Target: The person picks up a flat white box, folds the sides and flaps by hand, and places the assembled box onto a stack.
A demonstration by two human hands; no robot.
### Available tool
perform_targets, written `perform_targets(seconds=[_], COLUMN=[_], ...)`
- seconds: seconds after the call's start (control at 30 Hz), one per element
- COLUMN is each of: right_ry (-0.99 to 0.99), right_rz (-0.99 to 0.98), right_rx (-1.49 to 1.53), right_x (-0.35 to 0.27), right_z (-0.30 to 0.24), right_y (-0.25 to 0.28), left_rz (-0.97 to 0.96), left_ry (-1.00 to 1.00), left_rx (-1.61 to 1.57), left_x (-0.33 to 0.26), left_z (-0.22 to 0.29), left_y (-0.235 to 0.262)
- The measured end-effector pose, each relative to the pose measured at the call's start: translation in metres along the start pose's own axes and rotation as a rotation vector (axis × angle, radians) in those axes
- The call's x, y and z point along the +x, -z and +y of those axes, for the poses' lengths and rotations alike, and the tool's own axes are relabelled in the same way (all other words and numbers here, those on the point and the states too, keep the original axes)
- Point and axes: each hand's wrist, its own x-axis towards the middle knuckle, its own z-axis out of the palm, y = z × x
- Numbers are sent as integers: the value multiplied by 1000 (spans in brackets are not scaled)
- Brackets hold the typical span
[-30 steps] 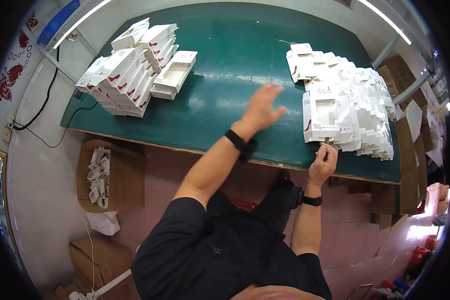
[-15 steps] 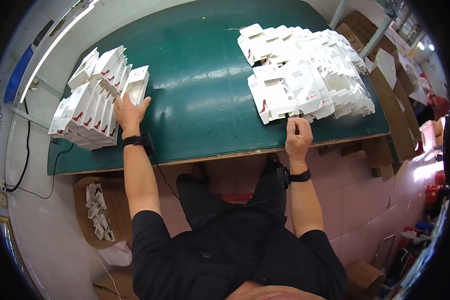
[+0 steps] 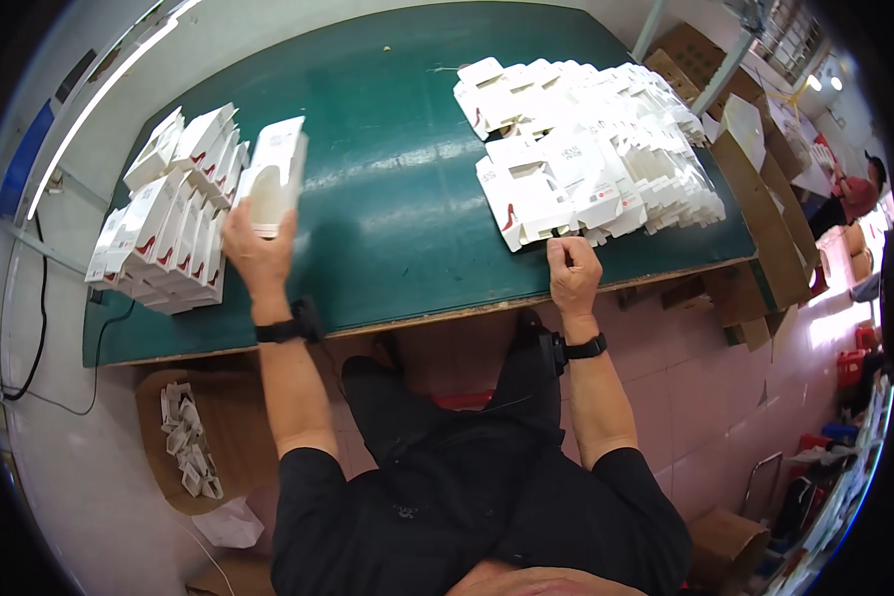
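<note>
A white carton box [image 3: 277, 164] with a rounded cutout and an open-looking front is slightly blurred in my left hand [image 3: 255, 248], whose fingers and thumb close on its near end. Just left of it stand rows of white boxes [image 3: 159, 223] with red shoe prints, stacked on one another. My right hand [image 3: 573, 273] is closed at the table's front edge, by the near corner of a pile of flattened white cartons [image 3: 586, 179]. What its fingers hold, if anything, is hidden.
The green table [image 3: 387, 199] spans the front. Beneath its left side, a brown cardboard carton [image 3: 159, 447] holds several white folded pieces [image 3: 191, 447]. Cardboard boxes [image 3: 755, 209] stand against the table's right end. A person [image 3: 854, 194] is in the background at far right.
My left hand has taken hold of the white box and moved it a little to the right, away from the stacked boxes. My right hand stays closed beside the pile.
</note>
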Motion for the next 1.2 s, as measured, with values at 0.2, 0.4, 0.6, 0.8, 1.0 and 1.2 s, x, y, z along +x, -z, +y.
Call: perform_targets(seconds=[0.2, 0.4, 0.6, 0.8, 1.0, 1.2], right_ry=[-236, -415, -481, -431, -284, -286], right_rz=[-245, -515, -559, -685, -677, -711], right_rx=[356, 710, 901, 854, 737, 711], right_x=[-23, -23, -13, -18, -30, -29], right_z=[-36, -74, -72, -63, -65, -64], right_y=[-38, -90, -88, -87, -90, -89], left_rz=[-80, -175, -430, -466, -448, -501], left_ry=[3, -11, 273, 827, 1098, 1095], left_rx=[-427, -455, -1003, -1565, -1852, -1913], left_x=[-81, -124, -118, -113, -113, -115], left_z=[147, 185, 168, 157, 170, 165], left_y=[0, -11, -11, -49, -45, -47])
